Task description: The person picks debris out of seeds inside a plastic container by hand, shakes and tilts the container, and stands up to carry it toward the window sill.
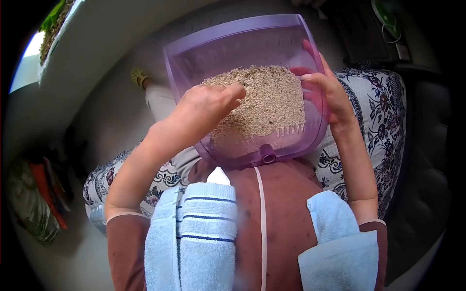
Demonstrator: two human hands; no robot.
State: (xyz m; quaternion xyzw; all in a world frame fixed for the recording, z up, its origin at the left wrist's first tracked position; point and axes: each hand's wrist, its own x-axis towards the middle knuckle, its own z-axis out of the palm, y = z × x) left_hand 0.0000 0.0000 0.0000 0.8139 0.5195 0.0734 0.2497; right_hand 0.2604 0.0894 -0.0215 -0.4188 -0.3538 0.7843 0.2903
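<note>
A purple see-through plastic tub [233,31] with slotted sides and a round hole at its near edge rests tilted at my lap. Small beige grains [272,102] with darker specks are heaped in it. At the tub's right wall, my right hand [330,87] grips the side, thumb inside and fingers behind the plastic. Over the left part of the heap is my left hand [213,99], its fingers curled together in a pinch. Whatever it holds, if anything, is hidden by the fingers.
A light blue towel [208,233] hangs over my front, with another blue cloth part [340,242] on the right. I sit on a patterned cover [374,102]. A yellow clog [139,77] is on my foot. Bags [36,194] lie at the left.
</note>
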